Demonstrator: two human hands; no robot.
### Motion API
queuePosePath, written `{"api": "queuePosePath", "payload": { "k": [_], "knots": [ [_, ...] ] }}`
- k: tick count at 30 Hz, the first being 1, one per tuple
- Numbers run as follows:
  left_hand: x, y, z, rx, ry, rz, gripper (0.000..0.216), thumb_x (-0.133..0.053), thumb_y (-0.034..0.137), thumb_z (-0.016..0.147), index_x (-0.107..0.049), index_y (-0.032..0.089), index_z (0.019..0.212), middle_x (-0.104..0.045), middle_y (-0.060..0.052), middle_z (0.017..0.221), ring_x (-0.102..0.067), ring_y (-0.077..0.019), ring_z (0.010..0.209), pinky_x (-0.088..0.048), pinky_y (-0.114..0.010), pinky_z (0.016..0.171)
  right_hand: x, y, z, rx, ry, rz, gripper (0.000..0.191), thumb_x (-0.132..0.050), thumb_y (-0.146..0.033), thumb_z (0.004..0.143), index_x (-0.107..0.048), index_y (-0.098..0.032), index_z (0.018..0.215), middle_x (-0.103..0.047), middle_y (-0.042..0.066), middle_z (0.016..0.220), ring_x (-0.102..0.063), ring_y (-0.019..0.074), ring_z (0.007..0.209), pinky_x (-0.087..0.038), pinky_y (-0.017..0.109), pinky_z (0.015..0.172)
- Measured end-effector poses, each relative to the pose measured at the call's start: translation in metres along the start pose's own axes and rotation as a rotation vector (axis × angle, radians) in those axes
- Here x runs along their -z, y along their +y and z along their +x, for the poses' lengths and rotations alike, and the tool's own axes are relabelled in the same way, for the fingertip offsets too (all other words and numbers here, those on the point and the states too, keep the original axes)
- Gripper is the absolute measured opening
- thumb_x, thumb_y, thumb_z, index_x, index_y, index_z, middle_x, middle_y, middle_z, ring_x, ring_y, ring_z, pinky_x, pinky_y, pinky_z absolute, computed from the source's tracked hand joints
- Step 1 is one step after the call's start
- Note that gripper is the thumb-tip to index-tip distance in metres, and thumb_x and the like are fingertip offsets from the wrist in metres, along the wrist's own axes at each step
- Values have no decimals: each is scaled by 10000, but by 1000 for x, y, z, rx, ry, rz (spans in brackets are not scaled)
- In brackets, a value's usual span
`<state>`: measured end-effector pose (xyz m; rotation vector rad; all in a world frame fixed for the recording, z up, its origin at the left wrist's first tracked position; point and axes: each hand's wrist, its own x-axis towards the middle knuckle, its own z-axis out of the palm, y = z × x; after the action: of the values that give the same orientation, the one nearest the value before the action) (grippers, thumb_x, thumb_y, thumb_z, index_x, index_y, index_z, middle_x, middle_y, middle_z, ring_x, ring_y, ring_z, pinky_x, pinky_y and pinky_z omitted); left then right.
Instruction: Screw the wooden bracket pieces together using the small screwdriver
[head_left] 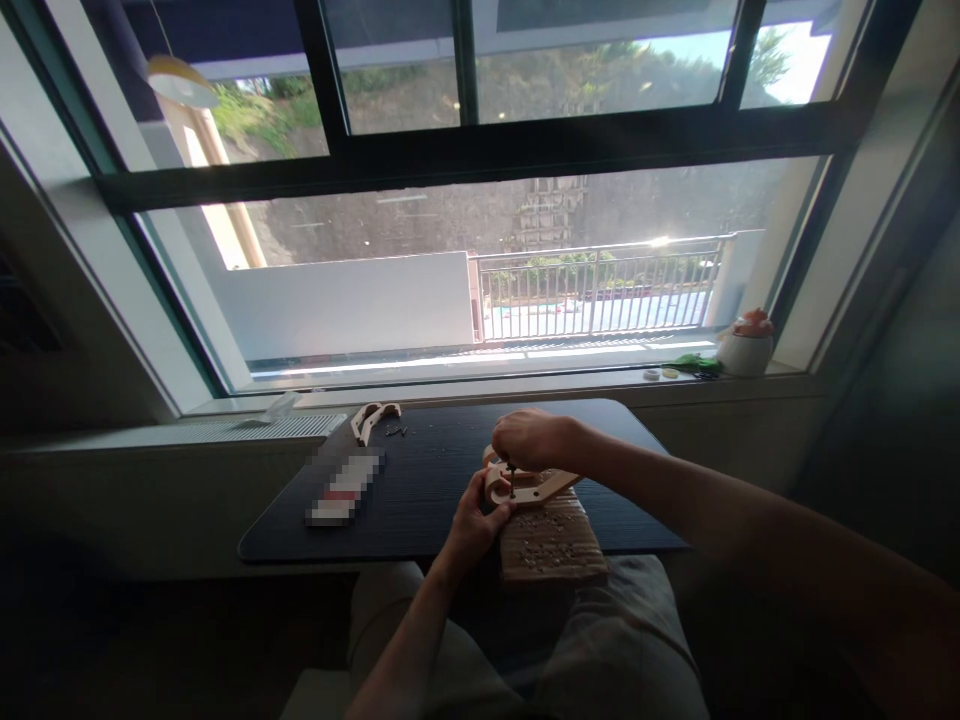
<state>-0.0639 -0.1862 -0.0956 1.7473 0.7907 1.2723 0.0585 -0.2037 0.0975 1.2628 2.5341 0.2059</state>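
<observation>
A pale wooden piece with a curled end and small holes point(536, 494) lies on a brown ribbed board point(551, 572) at the table's front edge. My left hand point(474, 520) holds the curled end from the left, fingers and thumb closed around it. Above it, my right hand point(534, 438) is closed in a fist over a hand tool with a thin dark shaft point(512, 482). The shaft stands upright against the wood, and its handle is hidden in the fist, so its exact kind does not show. Small shavings or crumbs are scattered over the board.
Two curved wooden pieces point(373, 418) lie at the back left of the dark table point(435, 480), beside several small dark bits point(397, 431). Nearer, a flat blurred-out item point(346, 487) rests on the tabletop. Behind stands a window ledge with a white pot point(745, 352).
</observation>
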Motion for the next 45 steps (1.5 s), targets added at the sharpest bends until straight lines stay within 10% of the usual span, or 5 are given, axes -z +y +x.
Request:
{"api": "queuePosePath", "payload": {
  "k": [45],
  "knots": [
    [0, 0, 0, 3, -5, 17, 328, -622, 216, 731, -513, 193, 1040, -603, -7, 935, -545, -148, 864, -404, -264, 856, -7, -2, -3, 8, 13, -11, 199, -613, -171, 695, -704, -103, 858, -684, 123, 841, -617, 213, 774, -406, 259, 600]
  ]
}}
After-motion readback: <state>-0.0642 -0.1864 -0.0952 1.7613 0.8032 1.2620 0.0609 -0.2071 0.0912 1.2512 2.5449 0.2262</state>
